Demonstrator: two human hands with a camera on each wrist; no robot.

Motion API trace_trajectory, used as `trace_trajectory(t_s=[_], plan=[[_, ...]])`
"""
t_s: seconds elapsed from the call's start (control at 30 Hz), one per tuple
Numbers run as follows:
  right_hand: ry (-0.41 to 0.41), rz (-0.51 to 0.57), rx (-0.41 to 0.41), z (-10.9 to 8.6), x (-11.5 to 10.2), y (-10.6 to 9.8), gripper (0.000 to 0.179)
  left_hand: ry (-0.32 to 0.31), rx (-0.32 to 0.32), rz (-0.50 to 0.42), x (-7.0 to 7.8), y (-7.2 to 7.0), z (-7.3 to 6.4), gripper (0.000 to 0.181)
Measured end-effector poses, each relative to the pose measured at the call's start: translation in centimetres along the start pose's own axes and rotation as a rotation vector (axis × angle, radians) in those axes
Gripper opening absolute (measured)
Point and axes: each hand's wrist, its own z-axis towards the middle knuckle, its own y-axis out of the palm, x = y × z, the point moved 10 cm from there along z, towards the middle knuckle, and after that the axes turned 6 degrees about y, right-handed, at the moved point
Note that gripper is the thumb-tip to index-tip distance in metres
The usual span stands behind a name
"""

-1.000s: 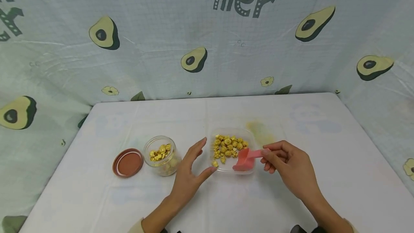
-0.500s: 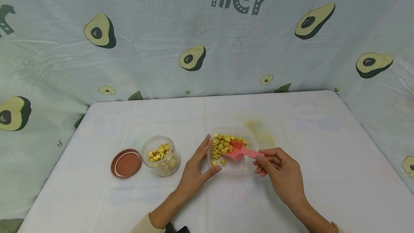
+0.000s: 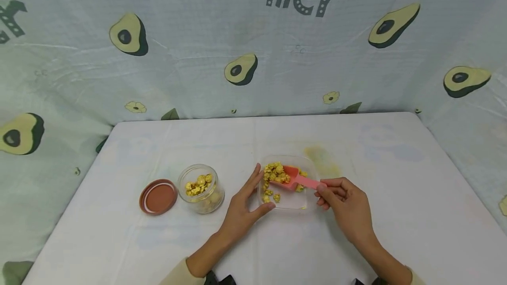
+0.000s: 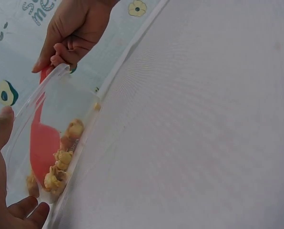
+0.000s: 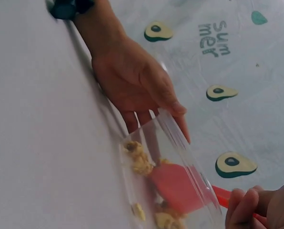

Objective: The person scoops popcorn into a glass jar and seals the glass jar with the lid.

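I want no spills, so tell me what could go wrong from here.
Popcorn against the pink scoop might tumble out of the clear container when lifted. Should the left hand slip, the scoop could shove the container sideways. The uncovered glass jar stands near that hand and might get knocked.
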Motion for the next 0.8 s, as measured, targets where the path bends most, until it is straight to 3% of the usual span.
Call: trace_trajectory(t_s=[0.1,0.33,0.6,0.8], plan=[[-0.012,-0.067,-0.031,1.4,-0.2,0.0,0.033,0.005,-0.002,0.012,-1.5,0.3,-0.2,0.075],[-0.035,-0.234,-0.067,4.2,-1.3,-0.3,0.028,0.014,-0.001,0.003,-1.7,0.4,-0.2,0.074],[-0.080,-0.346,-0.104,5.0,-1.6,-0.7,0.022,0.043,0.007,0.021,-1.5,0.3,-0.2,0.076],[-0.066,-0.365,-0.187,4.9,-1.4,-0.3,0.021,0.076,0.005,0.004,-1.4,0.2,-0.1,0.076]])
